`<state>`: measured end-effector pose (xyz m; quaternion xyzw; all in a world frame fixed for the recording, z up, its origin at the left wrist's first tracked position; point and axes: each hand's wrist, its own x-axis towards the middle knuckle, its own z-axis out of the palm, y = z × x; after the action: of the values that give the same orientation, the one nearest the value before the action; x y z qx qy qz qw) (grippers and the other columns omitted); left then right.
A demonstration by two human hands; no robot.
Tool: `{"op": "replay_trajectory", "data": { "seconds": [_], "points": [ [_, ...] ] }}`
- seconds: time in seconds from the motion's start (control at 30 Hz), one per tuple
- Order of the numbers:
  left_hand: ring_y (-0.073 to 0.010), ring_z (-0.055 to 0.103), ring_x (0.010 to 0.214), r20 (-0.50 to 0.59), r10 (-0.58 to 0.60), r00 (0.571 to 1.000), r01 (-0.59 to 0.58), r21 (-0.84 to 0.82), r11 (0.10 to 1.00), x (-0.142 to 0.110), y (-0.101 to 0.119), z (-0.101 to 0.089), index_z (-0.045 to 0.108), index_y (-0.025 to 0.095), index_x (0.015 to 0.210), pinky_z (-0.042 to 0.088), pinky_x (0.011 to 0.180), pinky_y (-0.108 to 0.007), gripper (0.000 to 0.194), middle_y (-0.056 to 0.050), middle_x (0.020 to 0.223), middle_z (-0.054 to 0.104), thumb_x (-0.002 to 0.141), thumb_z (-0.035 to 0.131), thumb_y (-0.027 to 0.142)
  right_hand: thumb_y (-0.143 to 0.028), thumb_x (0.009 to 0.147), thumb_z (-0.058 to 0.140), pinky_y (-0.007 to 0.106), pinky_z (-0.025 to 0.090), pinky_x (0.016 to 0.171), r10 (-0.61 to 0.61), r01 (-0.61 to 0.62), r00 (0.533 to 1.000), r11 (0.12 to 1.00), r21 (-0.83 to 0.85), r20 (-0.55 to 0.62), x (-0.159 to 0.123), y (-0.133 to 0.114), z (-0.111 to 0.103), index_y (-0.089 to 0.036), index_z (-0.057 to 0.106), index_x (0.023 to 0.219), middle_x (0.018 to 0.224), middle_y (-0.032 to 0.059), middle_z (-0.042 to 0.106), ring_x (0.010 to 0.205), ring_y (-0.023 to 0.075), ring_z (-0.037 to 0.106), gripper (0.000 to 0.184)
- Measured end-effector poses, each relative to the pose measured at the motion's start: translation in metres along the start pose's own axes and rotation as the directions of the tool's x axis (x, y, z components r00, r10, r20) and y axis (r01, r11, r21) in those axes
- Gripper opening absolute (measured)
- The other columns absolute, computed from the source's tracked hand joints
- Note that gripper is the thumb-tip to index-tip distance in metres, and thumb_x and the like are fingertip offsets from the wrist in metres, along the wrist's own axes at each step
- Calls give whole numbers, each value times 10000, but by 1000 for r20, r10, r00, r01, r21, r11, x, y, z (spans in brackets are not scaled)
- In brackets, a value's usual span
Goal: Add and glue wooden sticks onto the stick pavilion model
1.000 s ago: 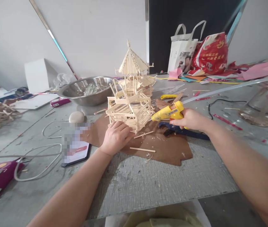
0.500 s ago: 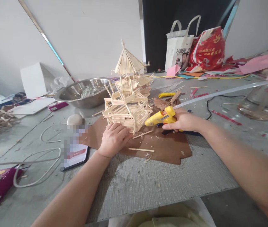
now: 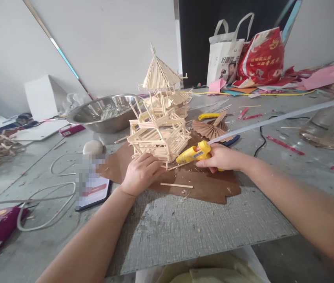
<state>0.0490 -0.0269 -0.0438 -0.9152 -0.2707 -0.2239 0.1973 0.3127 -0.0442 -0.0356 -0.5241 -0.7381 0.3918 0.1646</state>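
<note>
A tiered pavilion model of thin pale wooden sticks, with a pointed roof, stands on a brown sheet. My left hand is closed on the near lower edge of the model; its fingertips are partly hidden. In my right hand is a yellow hot glue gun, its nozzle pointing left at the model's lower right corner. A long translucent glue stick runs out of its back toward the right. One loose wooden stick lies on the sheet in front of the model.
Behind the model sits a steel basin. A folded paper fan and a yellow-handled tool lie to the right, before a glass jar. At left are a phone, cables, and a purple power strip. Bags stand at the back.
My right hand has brought the glue gun slightly left and down, its nozzle closer to the model's lower corner. My left hand stays at the model's base. The view has shifted slightly.
</note>
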Motion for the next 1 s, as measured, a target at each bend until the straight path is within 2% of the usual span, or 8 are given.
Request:
{"op": "replay_trajectory", "data": {
  "seconds": [0.17,0.4,0.47,0.57,0.67,0.8,0.9,1.0],
  "points": [
    [-136,524,713,16,-10,1000,10,-14,1000,0,1,-1,582,175,709,437,633,-264,151,-17,696,601,774,498,282,-415,669,538,205,355,439,44,-43,999,998,-50,16,-1,-2,-1,-174,513,592,440,-24,523,415,87,476,255],
    [-130,517,708,69,-37,997,38,-15,999,-1,2,-2,585,182,733,437,639,-260,165,-12,704,601,786,476,295,-446,653,557,204,347,441,87,-87,996,995,-57,-2,-4,2,-7,-168,517,566,456,-14,536,432,87,480,294],
    [-132,516,707,63,-45,997,45,-3,999,-1,2,-1,584,180,730,437,639,-258,176,-9,684,597,788,473,304,-438,654,566,202,352,440,75,-75,997,997,3,-34,-6,4,-13,-164,529,576,457,-11,533,434,84,476,287],
    [-134,515,708,58,-48,997,47,16,999,-1,2,-1,583,174,729,434,640,-256,190,-10,672,595,792,466,310,-383,656,591,196,349,411,63,-39,984,989,140,-168,-12,10,-27,-164,549,638,442,-21,510,412,78,458,223],
    [-137,511,714,74,-53,996,52,14,999,-1,3,-1,584,171,728,430,642,-256,206,-14,685,597,798,455,314,-326,655,610,179,322,357,114,-16,949,949,316,-293,-14,20,-43,-173,552,696,462,-32,500,392,67,444,169],
    [-141,508,728,103,-66,993,67,-4,998,0,3,-1,594,177,758,427,656,-263,229,-17,705,598,804,440,340,-265,660,608,174,351,342,292,16,833,837,547,-471,-4,39,-55,-171,536,761,580,-24,535,381,52,450,155],
    [-152,507,748,121,-79,990,80,-4,997,0,3,-1,599,176,782,426,664,-275,249,-25,727,602,803,434,362,-280,675,594,184,345,330,405,-63,771,817,573,-492,11,54,-57,-170,531,805,559,-23,525,374,68,454,182],
    [-169,508,792,142,-76,987,82,-36,996,0,3,-5,601,182,845,427,674,-294,244,-34,775,608,782,456,368,-382,685,565,233,380,381,464,-227,718,861,455,-519,23,64,-60,-158,547,819,528,-2,523,402,108,481,261]
  ]
}}
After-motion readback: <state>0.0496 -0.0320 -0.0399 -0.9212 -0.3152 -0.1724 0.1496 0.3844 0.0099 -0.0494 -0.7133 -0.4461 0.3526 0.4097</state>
